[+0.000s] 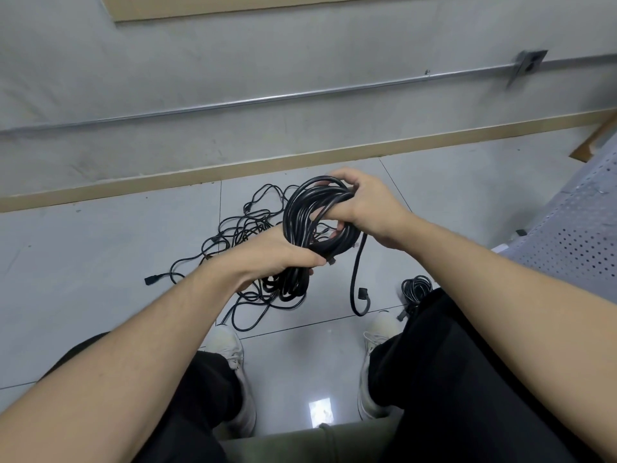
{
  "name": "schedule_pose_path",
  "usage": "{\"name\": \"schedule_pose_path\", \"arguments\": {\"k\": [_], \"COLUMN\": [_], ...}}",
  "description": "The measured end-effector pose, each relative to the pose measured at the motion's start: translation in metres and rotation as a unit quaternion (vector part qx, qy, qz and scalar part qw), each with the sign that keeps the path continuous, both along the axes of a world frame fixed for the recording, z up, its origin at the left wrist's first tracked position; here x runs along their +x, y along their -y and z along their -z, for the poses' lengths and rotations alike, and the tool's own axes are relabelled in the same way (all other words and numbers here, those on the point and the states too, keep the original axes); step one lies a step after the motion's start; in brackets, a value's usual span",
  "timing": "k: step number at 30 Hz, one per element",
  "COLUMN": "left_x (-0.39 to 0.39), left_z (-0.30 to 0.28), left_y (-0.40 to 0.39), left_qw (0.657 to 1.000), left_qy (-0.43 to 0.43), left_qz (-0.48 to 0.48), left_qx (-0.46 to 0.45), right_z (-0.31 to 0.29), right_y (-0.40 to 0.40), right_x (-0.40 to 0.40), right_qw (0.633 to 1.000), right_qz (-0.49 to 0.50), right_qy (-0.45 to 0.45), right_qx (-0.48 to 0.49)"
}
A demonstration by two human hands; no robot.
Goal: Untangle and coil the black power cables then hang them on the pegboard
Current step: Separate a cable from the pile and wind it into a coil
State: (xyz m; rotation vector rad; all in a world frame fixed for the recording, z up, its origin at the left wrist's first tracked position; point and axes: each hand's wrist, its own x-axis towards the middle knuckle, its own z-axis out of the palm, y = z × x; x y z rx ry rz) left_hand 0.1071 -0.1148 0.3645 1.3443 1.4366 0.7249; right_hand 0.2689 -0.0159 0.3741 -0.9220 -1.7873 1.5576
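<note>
A thick coil of black power cable (302, 215) is held up in front of me over the floor. My right hand (367, 208) grips the coil's upper right side, fingers through the loop. My left hand (277, 253) grips its lower left side. A loose end with a black plug (363, 294) hangs down from the coil. A tangle of black cables (233, 228) lies on the tiled floor behind and under the coil, one plug (151, 280) reaching left. A small coiled cable (415, 289) lies by my right knee. The pegboard is out of view.
I sit with both knees and white shoes (230, 349) below the hands. A grey wall with a metal conduit (300, 95) and wooden skirting (233, 172) runs ahead. A perforated grey metal seat (574, 235) stands at the right.
</note>
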Motion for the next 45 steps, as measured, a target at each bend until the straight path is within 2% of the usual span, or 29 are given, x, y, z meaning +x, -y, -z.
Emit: {"name": "schedule_pose_path", "arguments": {"k": [5,9,12,15,18,20,21,23,27,33,36,39,45], "left_x": [-0.002,-0.007,-0.017,-0.029,-0.037,-0.040,-0.040,-0.037,-0.022,-0.005,-0.007,-0.012,-0.019], "left_z": [0.002,0.004,0.006,0.012,0.016,0.019,0.022,0.027,0.029,0.030,0.020,0.016,0.003], "left_y": [0.004,0.006,0.005,0.002,-0.003,-0.008,-0.009,-0.012,-0.018,-0.012,-0.012,-0.014,-0.014], "left_qw": [0.999,0.999,0.996,0.993,0.989,0.982,0.978,0.970,0.955,0.914,0.950,0.971,0.988], "left_qy": [-0.036,-0.042,-0.064,-0.088,-0.108,-0.150,-0.172,-0.213,-0.265,-0.326,-0.223,-0.151,-0.125], "left_qz": [0.030,-0.003,-0.017,-0.040,-0.049,-0.037,-0.024,0.014,0.103,0.232,0.215,0.183,0.027], "left_qx": [0.001,-0.033,-0.060,-0.074,-0.093,-0.107,-0.112,-0.116,-0.088,-0.070,-0.021,0.029,0.082], "right_z": [0.002,0.002,0.007,0.009,0.002,0.000,0.000,0.000,0.002,0.009,0.013,0.018,0.035], "right_y": [0.004,0.001,0.001,-0.005,-0.015,-0.018,-0.019,-0.017,-0.017,-0.023,-0.029,-0.032,-0.020], "right_x": [-0.008,-0.007,-0.001,0.008,0.013,0.016,0.018,0.022,0.021,0.008,0.004,0.008,0.013], "right_qw": [1.000,0.999,0.994,0.963,0.906,0.882,0.885,0.915,0.964,0.980,0.988,0.992,0.966], "right_qz": [-0.004,-0.008,-0.016,-0.034,-0.021,-0.041,-0.067,-0.117,-0.106,-0.106,-0.078,-0.084,-0.120], "right_qy": [0.008,0.036,0.111,0.233,0.341,0.376,0.370,0.314,0.172,0.128,0.104,0.090,0.227], "right_qx": [-0.006,-0.029,0.017,0.128,0.250,0.281,0.273,0.226,0.171,0.111,0.080,0.033,0.038]}}
